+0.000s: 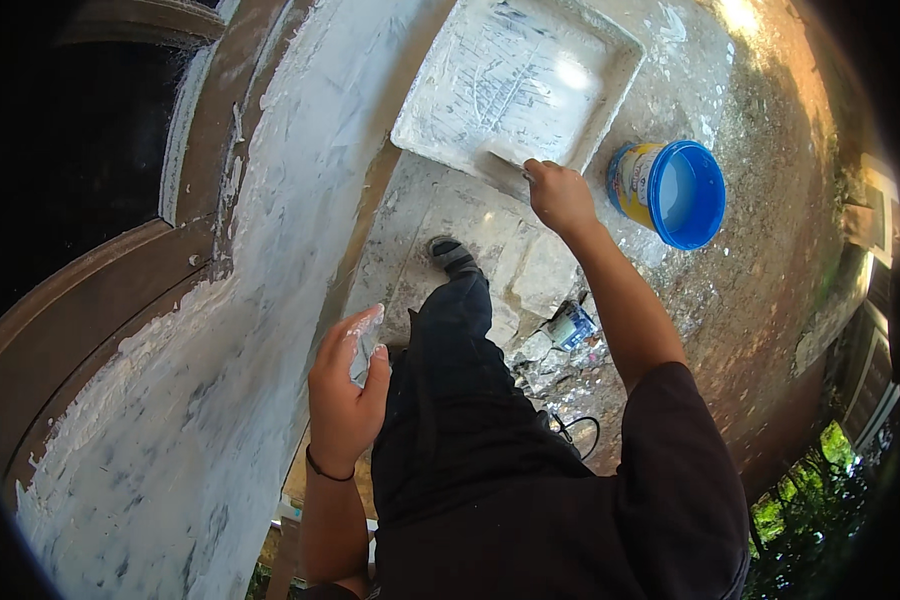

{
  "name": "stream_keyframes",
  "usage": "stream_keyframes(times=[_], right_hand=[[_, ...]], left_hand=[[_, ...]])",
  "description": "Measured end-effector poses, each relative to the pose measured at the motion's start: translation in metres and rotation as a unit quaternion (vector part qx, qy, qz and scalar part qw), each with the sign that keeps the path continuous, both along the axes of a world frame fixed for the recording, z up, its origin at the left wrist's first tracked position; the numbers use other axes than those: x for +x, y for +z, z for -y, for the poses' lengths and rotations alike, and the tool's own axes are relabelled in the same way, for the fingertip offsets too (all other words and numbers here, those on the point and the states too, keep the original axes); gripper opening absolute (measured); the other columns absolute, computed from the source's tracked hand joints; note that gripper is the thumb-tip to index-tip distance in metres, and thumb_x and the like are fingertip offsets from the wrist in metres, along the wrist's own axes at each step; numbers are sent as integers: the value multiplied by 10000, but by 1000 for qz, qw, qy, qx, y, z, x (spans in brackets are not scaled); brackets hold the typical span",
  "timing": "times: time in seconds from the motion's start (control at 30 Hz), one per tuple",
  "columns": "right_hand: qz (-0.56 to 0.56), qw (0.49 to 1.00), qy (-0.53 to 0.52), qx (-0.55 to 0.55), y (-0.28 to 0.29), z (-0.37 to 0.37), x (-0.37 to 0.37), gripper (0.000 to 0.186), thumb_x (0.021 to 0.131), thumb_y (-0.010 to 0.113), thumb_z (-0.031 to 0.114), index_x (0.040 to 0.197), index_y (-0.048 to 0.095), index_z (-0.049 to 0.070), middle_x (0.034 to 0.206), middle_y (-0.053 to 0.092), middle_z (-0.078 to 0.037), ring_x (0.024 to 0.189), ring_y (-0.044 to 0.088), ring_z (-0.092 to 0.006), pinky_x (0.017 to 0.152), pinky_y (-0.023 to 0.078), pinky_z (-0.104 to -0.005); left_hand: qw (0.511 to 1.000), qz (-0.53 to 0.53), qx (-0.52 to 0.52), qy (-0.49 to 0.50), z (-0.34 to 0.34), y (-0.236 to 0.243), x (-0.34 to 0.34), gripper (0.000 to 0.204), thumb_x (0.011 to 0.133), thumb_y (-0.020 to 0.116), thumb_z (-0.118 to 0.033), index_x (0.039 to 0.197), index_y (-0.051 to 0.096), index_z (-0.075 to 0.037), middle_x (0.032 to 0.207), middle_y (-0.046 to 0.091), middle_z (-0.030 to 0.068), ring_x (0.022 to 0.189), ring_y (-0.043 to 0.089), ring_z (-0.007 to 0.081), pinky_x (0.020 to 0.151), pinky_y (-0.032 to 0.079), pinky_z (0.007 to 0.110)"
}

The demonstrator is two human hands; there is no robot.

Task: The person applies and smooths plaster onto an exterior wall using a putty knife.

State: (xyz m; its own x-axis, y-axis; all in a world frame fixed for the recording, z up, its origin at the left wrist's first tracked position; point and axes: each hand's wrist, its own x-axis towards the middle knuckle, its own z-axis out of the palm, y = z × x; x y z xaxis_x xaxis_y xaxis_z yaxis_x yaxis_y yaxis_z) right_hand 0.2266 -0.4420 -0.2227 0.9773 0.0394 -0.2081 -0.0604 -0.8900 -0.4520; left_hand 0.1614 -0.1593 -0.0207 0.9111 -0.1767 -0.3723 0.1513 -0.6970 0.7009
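My right hand [561, 197] is closed around the handle of a putty knife [508, 161]. Its blade, partly smeared by motion, is at the near edge of a shallow rectangular tray [624, 84] coated with wet white paste. Scrape marks run across the paste. My left hand [347, 388] hangs beside the white-smeared wall [210, 390], fingers apart and holding nothing. White paste sticks to its fingertips, and a dark band circles the wrist.
Right of the tray stands a blue-rimmed bucket [705, 230] with pale liquid inside. A crumpled blue-and-white package [571, 327] lies among rubble. A black cable loop [582, 432] lies nearby. Brown window framing [80, 310] borders the wall, and my shoe [454, 255] rests on stone slabs.
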Motion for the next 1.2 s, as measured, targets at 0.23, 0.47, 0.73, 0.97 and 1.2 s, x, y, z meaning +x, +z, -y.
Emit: stream_keyframes(times=[0.23, 0.47, 0.73, 0.97, 1.2], right_hand=[[-14, 998, 62, -13, -9, -4, -11, 175, 773, 470, 66, 908, 582, 56, 780, 624, -169, 749, 621, -353, 679, 493, -437], [-47, 996, 69, 20, -6, -9, -10, 182, 759, 477, 64, 897, 596, 55, 780, 624, -185, 746, 613, -364, 682, 485, -444], [-127, 985, 72, 90, -7, 25, 36, 201, 738, 538, 104, 904, 618, 24, 798, 613, -249, 801, 591, -409, 739, 472, -452], [-198, 970, 69, 121, -5, 42, 62, 252, 747, 606, 159, 948, 630, 10, 812, 616, -244, 749, 590, -388, 698, 468, -410], [-103, 985, 66, 120, 3, 40, 56, 233, 773, 618, 163, 943, 626, 3, 820, 608, -253, 757, 584, -397, 688, 461, -407]], left_hand=[[999, -23, -20, 15, 5, -2, -3, 296, 842, 520, -55, 1127, 570, 9, 1110, 588, 163, 1010, 578, 299, 874, 442, 351], [999, -37, -18, 26, 4, -5, -1, 294, 850, 521, -63, 1132, 568, 6, 1109, 587, 166, 1022, 577, 292, 880, 443, 351], [999, -22, -16, 29, 1, -3, -2, 299, 852, 517, -61, 1140, 564, 2, 1111, 588, 166, 1027, 576, 295, 882, 443, 359], [998, -5, -8, 54, -11, -1, -13, 330, 852, 519, -56, 1172, 531, 21, 1110, 583, 182, 1023, 576, 308, 885, 440, 357], [996, 2, -23, 89, -22, -1, -28, 359, 851, 522, -44, 1204, 505, 19, 1114, 579, 183, 1025, 576, 300, 885, 440, 356]])
